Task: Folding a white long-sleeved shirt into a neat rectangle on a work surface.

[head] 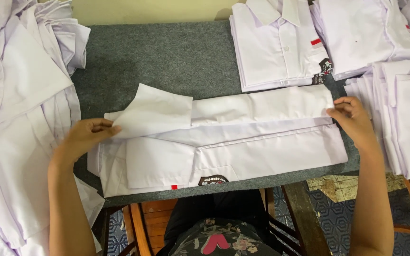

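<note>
A white shirt (243, 142) lies across the grey felt tabletop (167, 57), folded lengthwise into a long band, with a dark round badge and a small red tab at its near edge. My left hand (84, 137) pinches the short sleeve (155, 111) at the left end and lifts it over the body. My right hand (352, 116) grips the folded hem at the right end.
A loose heap of white shirts (20, 118) covers the left side. Neatly folded white shirts (278, 45) are stacked at the back right, and more stacks (404, 114) stand on the right. A wooden chair frame (138, 223) and patterned floor show below the table edge.
</note>
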